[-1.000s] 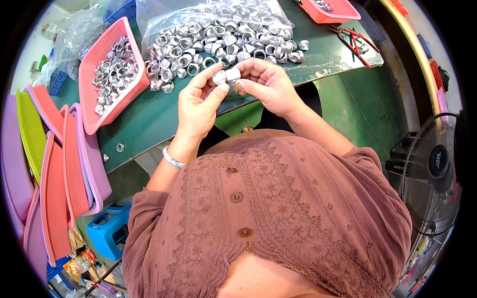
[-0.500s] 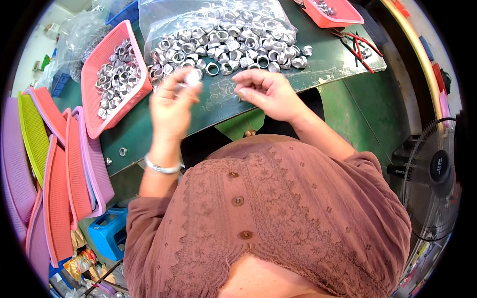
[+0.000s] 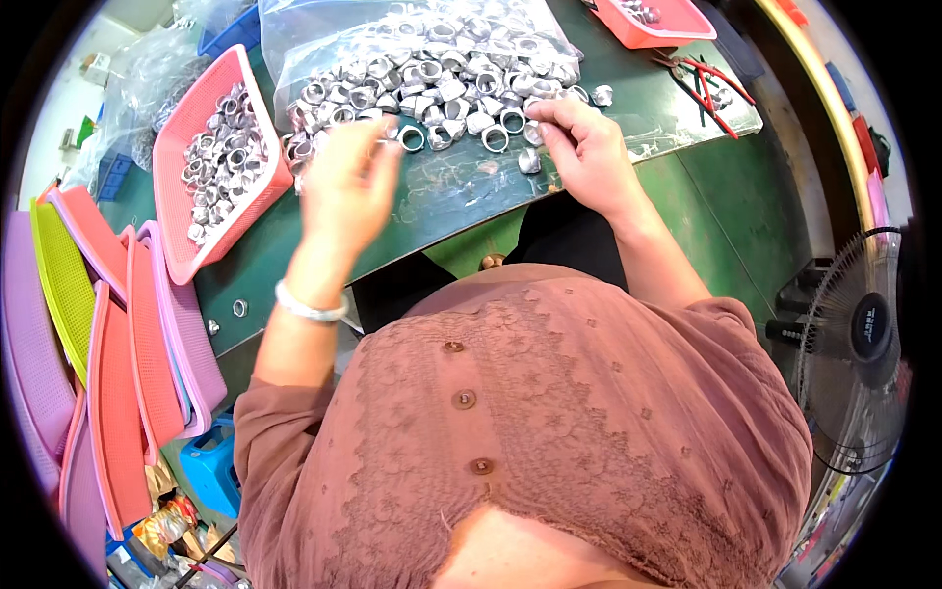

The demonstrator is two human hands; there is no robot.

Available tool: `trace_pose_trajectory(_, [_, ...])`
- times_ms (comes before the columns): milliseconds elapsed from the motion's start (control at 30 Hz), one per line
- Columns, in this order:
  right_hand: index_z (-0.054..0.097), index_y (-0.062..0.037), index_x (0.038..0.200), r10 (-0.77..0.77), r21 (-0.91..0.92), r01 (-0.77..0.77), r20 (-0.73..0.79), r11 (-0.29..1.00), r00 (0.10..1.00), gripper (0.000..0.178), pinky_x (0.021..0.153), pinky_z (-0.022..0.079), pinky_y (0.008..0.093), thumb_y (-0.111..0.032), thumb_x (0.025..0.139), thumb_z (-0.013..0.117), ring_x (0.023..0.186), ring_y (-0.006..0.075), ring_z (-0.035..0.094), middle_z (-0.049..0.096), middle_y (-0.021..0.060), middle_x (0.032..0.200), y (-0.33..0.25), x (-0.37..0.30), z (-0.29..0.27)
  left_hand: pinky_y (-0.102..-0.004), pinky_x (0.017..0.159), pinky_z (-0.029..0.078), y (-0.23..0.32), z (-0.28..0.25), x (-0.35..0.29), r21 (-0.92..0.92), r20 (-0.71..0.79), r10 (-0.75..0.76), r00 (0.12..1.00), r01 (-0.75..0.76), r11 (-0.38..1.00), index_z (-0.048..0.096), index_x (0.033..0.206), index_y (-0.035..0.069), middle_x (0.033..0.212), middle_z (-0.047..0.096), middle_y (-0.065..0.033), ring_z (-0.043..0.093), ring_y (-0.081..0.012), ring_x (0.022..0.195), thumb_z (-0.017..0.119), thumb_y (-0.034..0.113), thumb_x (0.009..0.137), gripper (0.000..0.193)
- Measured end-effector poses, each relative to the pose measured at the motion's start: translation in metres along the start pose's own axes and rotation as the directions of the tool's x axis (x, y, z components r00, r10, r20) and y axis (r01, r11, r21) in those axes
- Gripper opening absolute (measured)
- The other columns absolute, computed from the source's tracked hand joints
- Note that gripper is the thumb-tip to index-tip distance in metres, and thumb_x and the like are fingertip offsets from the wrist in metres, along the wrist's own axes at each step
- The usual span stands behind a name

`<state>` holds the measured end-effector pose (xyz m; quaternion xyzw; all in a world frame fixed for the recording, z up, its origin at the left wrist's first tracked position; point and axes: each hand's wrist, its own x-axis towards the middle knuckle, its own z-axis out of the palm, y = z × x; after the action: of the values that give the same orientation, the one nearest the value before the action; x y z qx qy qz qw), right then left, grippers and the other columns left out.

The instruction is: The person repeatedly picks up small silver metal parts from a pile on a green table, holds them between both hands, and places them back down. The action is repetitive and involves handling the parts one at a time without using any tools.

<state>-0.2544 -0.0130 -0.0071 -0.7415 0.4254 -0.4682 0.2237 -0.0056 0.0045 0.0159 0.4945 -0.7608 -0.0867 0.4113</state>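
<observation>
A heap of silver metal rings (image 3: 442, 83) lies on a clear plastic bag on the green table (image 3: 706, 196). My right hand (image 3: 584, 147) is at the heap's near right edge, fingers curled with the tips on rings there; one loose ring (image 3: 530, 160) lies just under the thumb. My left hand (image 3: 343, 187) is blurred, raised over the table between the heap and the pink tray (image 3: 177, 260) of rings on the left. Whether it holds a ring is unclear.
A second pink tray (image 3: 653, 25) sits at the far right, with red-handled pliers (image 3: 706, 83) beside it. Stacked pink, red and yellow-green trays (image 3: 108, 363) lean at my left. A blue stool (image 3: 211, 466) stands below them and a fan (image 3: 859, 344) at my right.
My hands held a ring piece together in front of me, then parted. The left hand swung toward the pink tray and came back toward the heap; the right reached to the heap's edge.
</observation>
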Motion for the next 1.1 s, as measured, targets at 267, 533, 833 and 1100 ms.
trace_pose_trajectory(267, [0.057, -0.0034, 0.099, 0.210, -0.168, -0.173, 0.238, 0.971, 0.948, 0.028, 0.060, 0.045, 0.0342, -0.016, 0.074, 0.063, 0.065, 0.0262, 0.057, 0.058, 0.0114, 0.074, -0.010, -0.023, -0.010, -0.0342, 0.059, 0.046, 0.040, 0.067, 0.013, 0.058, 0.388, -0.053, 0.920, 0.033, 0.998, 0.061, 0.096, 0.007, 0.074, 0.060, -0.0129, 0.059, -0.0261, 0.066, 0.060, 0.019, 0.077, 0.022])
trace_pose_trajectory(533, [0.055, -0.0043, 0.091, 0.148, -0.229, -0.094, 0.231, 0.969, 0.962, 0.019, 0.065, 0.046, 0.0349, -0.012, 0.074, 0.061, 0.073, 0.0295, 0.058, 0.059, 0.0135, 0.084, -0.009, -0.026, -0.008, -0.0364, 0.052, 0.040, 0.036, 0.071, 0.005, 0.174, 0.338, -0.138, 0.931, 0.082, 0.981, 0.053, 0.073, 0.005, 0.061, 0.052, -0.0108, 0.053, -0.0275, 0.058, 0.063, 0.024, 0.076, 0.022])
trace_pose_trajectory(833, [0.056, 0.0027, 0.094, 0.346, 0.612, -0.440, 0.275, 0.657, 0.897, 0.016, 0.068, 0.047, 0.0230, 0.003, 0.078, 0.056, 0.075, 0.0092, 0.056, 0.060, 0.0042, 0.084, -0.008, -0.025, 0.009, -0.0188, 0.060, 0.041, 0.017, 0.054, -0.019, -0.459, 0.395, -0.311, 0.865, 0.479, 0.749, 0.053, 0.083, 0.003, 0.076, 0.056, 0.0021, 0.050, -0.0055, 0.064, 0.060, 0.004, 0.081, 0.007])
trace_pose_trajectory(1100, [0.047, 0.0020, 0.111, 0.261, 0.738, -0.345, 0.233, 0.579, 0.937, 0.032, 0.072, 0.045, 0.0221, 0.005, 0.079, 0.055, 0.078, 0.0088, 0.055, 0.059, 0.0041, 0.086, -0.024, -0.024, 0.028, -0.0239, 0.070, 0.047, 0.025, 0.042, -0.028, -0.797, 0.389, -0.345, 0.854, 0.500, 0.338, 0.054, 0.094, 0.001, 0.088, 0.060, -0.0053, 0.058, -0.0124, 0.078, 0.058, 0.004, 0.082, 0.012])
